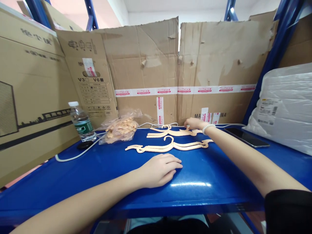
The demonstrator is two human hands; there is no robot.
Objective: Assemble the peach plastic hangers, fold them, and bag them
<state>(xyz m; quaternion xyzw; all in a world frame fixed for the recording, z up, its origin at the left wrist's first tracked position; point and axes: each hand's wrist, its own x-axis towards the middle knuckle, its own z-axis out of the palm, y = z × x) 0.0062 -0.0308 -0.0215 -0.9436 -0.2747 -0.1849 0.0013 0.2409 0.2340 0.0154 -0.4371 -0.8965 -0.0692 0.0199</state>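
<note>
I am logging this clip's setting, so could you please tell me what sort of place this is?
Most likely a warehouse or stockroom work nook: the surface is a blue metal rack shelf, taped cardboard boxes wall it in, and a plastic-wrapped parcel lies at the right beside a blue rack upright.

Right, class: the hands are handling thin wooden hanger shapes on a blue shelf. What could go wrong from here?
1. The right hand reaches to the far hanger stack, its forearm by the near stack's end; a sweep might scatter those pieces.
2. The phone lies beside that arm and could be knocked.
3. The water bottle stands by a white cable; a tug might tip it.
</note>
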